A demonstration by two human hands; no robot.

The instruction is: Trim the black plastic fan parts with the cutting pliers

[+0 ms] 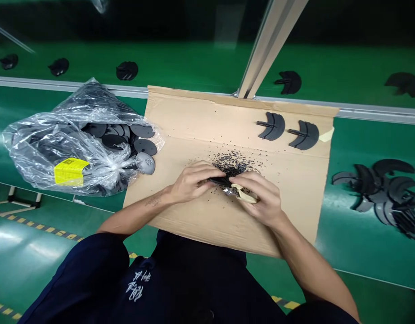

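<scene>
The black part (218, 182) is over the middle of the cardboard (194, 216), with both hands on it. The left hand (193, 181) pinches one end between fingers and thumb; the right hand (260, 198) is closed around a cream strip (248, 196), its fingertips against the part's other end. Something shiny shows beneath those fingers (too blurred to tell what). Black shavings (232, 161) litter the cardboard's middle, thickest just beyond the hands. Two curved pieces (274, 126) with stems lie apart at the cardboard's far right corner, a pale patch (327, 135) beside them on its edge. Left of the cardboard, a clear bag (35, 139) with a yellow label (71, 172) rests on the bench (349, 243), and its dark discs (145, 146) reach over the cardboard's left edge. Right of the cardboard sits a heap (390, 189) of dark pieces. Beyond its far edge stands a metal post (266, 49), with more dark pieces (127, 70) in a spaced row.
</scene>
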